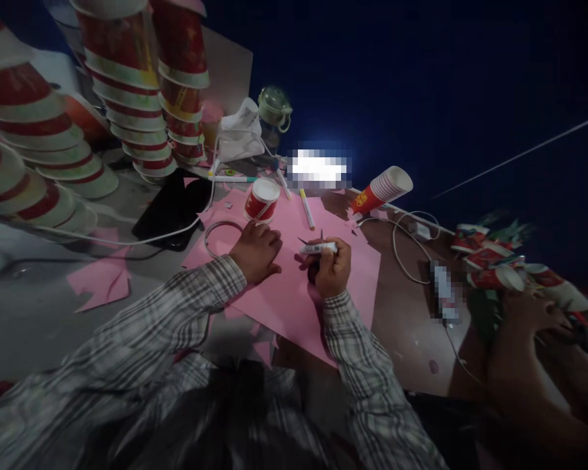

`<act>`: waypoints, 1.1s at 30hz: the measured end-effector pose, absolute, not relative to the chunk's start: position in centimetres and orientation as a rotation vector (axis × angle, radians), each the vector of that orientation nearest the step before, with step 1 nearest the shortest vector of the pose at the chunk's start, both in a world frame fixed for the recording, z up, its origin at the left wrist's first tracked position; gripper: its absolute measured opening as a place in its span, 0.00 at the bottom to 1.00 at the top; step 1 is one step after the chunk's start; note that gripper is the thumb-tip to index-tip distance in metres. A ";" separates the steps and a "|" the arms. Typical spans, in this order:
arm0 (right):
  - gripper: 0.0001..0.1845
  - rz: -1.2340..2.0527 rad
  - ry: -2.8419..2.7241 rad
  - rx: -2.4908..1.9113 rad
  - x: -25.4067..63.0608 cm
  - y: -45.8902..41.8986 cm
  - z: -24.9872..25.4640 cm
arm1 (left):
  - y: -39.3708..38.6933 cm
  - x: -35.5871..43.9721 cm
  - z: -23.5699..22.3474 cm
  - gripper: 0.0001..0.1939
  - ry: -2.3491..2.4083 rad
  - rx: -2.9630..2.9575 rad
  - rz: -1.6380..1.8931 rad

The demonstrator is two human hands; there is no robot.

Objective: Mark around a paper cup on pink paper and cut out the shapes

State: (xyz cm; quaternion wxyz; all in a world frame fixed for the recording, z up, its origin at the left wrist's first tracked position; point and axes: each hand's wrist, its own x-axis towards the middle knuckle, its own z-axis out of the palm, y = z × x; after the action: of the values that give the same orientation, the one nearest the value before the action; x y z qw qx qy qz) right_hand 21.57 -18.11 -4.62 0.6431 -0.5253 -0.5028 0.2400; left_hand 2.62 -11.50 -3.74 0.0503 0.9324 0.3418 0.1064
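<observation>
My left hand (257, 251) lies palm down on a pink paper sheet (294, 294), fingers slightly curled, holding the sheet flat. Just beyond it stands a red and white paper cup (261, 199). My right hand (330, 264) is closed round a white marker (318, 248) held sideways over the sheet, and the tips of small scissors (308, 240) poke out beside it. Another marker (307, 209) lies on the paper past the cup. Both sleeves are plaid.
Tall stacks of red and white paper cups (137, 91) rise at the left. A tipped cup stack (382, 189) lies at the right, with white cables (406, 248), a black tablet (174, 205), pink scraps (100, 281) and another person's arm (524, 352) near cups (490, 258).
</observation>
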 end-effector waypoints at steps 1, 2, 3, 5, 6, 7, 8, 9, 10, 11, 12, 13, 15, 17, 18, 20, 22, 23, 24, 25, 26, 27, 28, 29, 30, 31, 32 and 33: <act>0.13 0.525 -1.135 -1.196 21.6 -18.3 -4.6 | -11.5 2.4 -3.6 0.27 1.036 2.852 0.313; 0.13 0.507 -1.132 -1.196 21.6 -18.5 -4.5 | -11.5 2.2 -3.4 0.28 1.026 2.866 0.301; 0.12 0.497 -1.134 -1.198 21.6 -18.6 -4.5 | -11.5 2.0 -3.3 0.29 1.008 2.880 0.285; 0.12 0.509 -1.154 -1.205 21.4 -18.9 -4.5 | -11.6 1.7 -2.9 0.30 0.949 2.906 0.242; 0.13 0.532 -1.168 -1.210 21.2 -19.1 -4.5 | -11.8 1.6 -2.8 0.31 0.920 2.912 0.217; 0.14 0.562 -1.178 -1.214 21.0 -19.2 -4.6 | -11.9 1.5 -2.6 0.32 0.900 2.909 0.194; 0.15 0.600 -1.188 -1.219 20.9 -19.4 -4.7 | -12.1 1.4 -2.5 0.32 0.886 2.899 0.172; 0.16 0.644 -1.199 -1.226 20.7 -19.6 -4.8 | -12.2 1.4 -2.4 0.32 0.888 2.883 0.156; 0.16 0.683 -1.212 -1.240 20.6 -19.8 -4.8 | -12.3 1.3 -2.3 0.30 0.891 2.867 0.142; 0.16 0.712 -1.230 -1.268 20.5 -20.0 -4.9 | -12.4 1.3 -2.3 0.28 0.896 2.850 0.132; 0.15 0.728 -1.258 -1.309 20.4 -20.2 -4.9 | -12.4 1.2 -2.3 0.27 0.894 2.836 0.128; 0.14 0.734 -1.301 -1.361 20.3 -20.3 -4.9 | -12.5 1.1 -2.3 0.26 0.886 2.825 0.132; 0.13 0.713 -1.397 -1.453 20.3 -20.5 -4.9 | -12.4 1.0 -2.4 0.24 0.871 2.813 0.167; 0.11 0.698 -1.468 -1.488 20.3 -20.5 -4.8 | -12.2 0.9 -2.6 0.24 0.850 2.811 0.200; 0.11 0.697 -1.488 -1.490 20.2 -20.4 -4.8 | -12.1 0.9 -2.7 0.24 0.849 2.811 0.202; 0.11 0.679 -1.531 -1.493 20.2 -20.3 -4.7 | -12.0 1.0 -2.9 0.25 0.846 2.807 0.184; 0.11 0.634 -1.622 -1.504 20.3 -20.1 -4.6 | -11.8 1.0 -3.2 0.27 0.845 2.802 0.177; 0.11 0.605 -1.671 -1.507 20.4 -20.1 -4.5 | -11.8 1.0 -3.4 0.27 0.835 2.803 0.190; 0.11 0.577 -1.711 -1.511 20.5 -20.0 -4.4 | -11.7 1.0 -3.6 0.28 0.819 2.805 0.208; 0.10 0.552 -1.738 -1.517 20.6 -20.0 -4.3 | -11.7 0.9 -3.8 0.28 0.807 2.806 0.227; 0.10 0.529 -1.748 -1.528 20.8 -19.9 -4.2 | -11.6 0.9 -4.0 0.29 0.799 2.803 0.241; 0.10 0.506 -1.743 -1.542 20.9 -19.9 -4.1 | -11.6 0.9 -4.1 0.29 0.793 2.799 0.252; 0.10 0.489 -1.725 -1.556 21.0 -19.9 -4.1 | -11.5 0.8 -4.3 0.29 0.794 2.791 0.259; 0.10 0.480 -1.700 -1.569 21.1 -19.9 -4.1 | -11.5 0.8 -4.3 0.28 0.799 2.781 0.265; 0.10 0.481 -1.679 -1.576 21.0 -20.0 -4.1 | -11.5 0.8 -4.4 0.28 0.804 2.770 0.273; 0.09 0.492 -1.667 -1.580 20.9 -19.9 -4.1 | -11.4 0.8 -4.4 0.27 0.802 2.761 0.281; 0.09 0.506 -1.667 -1.583 20.8 -19.9 -4.1 | -11.4 0.8 -4.4 0.27 0.794 2.754 0.286; 0.09 0.516 -1.682 -1.584 20.7 -19.9 -4.2 | -11.4 0.7 -4.4 0.27 0.784 2.750 0.289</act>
State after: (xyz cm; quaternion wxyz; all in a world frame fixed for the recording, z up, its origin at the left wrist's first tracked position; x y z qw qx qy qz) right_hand 20.66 -19.87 -4.17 0.3774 -0.6195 -0.6580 0.2019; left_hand 0.74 -11.41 -4.40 0.1334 0.9483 0.2703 0.0998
